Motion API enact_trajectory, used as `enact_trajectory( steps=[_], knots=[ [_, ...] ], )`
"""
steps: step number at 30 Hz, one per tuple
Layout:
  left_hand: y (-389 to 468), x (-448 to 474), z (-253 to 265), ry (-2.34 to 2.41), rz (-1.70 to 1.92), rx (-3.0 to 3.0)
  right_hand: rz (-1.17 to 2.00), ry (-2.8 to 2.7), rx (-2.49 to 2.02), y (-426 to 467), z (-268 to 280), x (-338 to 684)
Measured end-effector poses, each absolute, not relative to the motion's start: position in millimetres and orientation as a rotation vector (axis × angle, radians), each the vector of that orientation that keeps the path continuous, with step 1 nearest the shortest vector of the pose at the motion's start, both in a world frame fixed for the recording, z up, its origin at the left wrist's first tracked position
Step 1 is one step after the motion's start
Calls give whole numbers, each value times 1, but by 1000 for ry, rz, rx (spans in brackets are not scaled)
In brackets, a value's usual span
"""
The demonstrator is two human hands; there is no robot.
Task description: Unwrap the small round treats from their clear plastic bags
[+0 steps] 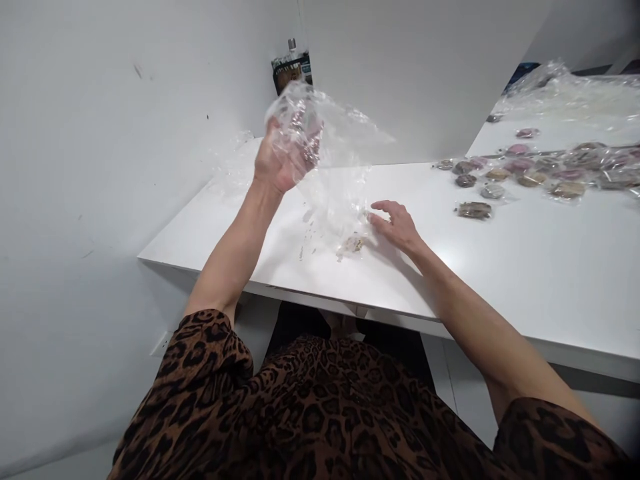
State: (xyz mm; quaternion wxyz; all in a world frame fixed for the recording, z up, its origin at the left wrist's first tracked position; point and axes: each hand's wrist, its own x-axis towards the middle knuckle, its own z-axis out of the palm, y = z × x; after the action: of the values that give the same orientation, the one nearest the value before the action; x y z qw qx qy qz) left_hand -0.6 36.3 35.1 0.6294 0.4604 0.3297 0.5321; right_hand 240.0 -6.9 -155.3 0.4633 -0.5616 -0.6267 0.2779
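My left hand is raised over the table and closed on a clear plastic bag. The film covers its fingers, and some dark reddish patches show through there; I cannot make out what they are. The bag hangs down to the right, its lower end close to the tabletop. Beside that lower end, my right hand has its fingers apart, the tips at or near the film. Below the bag lies a small clear piece with yellowish marks, its kind unclear.
Several small wrapped round items in pink, brown and tan lie at the right of the white table. Behind them is more clear plastic. A dark pouch sits at the back by the wall, and crumpled film lies at left.
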Motion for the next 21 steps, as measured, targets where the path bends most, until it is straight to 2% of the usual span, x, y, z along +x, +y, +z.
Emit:
enact_trajectory(
  steps=[3,12,16,21],
  knots=[
    [40,-23,51,746,1373,1141,436,-1764,-1651,-3,-166,242],
    [83,-115,65,804,1730,1040,384,-1996,-1749,0,-179,242],
    [130,-158,32,1057,1801,787,318,-2063,-1707,1,-182,240],
    [146,-175,-36,1315,1609,615,326,-2171,-1651,-5,-179,236]
  ],
)
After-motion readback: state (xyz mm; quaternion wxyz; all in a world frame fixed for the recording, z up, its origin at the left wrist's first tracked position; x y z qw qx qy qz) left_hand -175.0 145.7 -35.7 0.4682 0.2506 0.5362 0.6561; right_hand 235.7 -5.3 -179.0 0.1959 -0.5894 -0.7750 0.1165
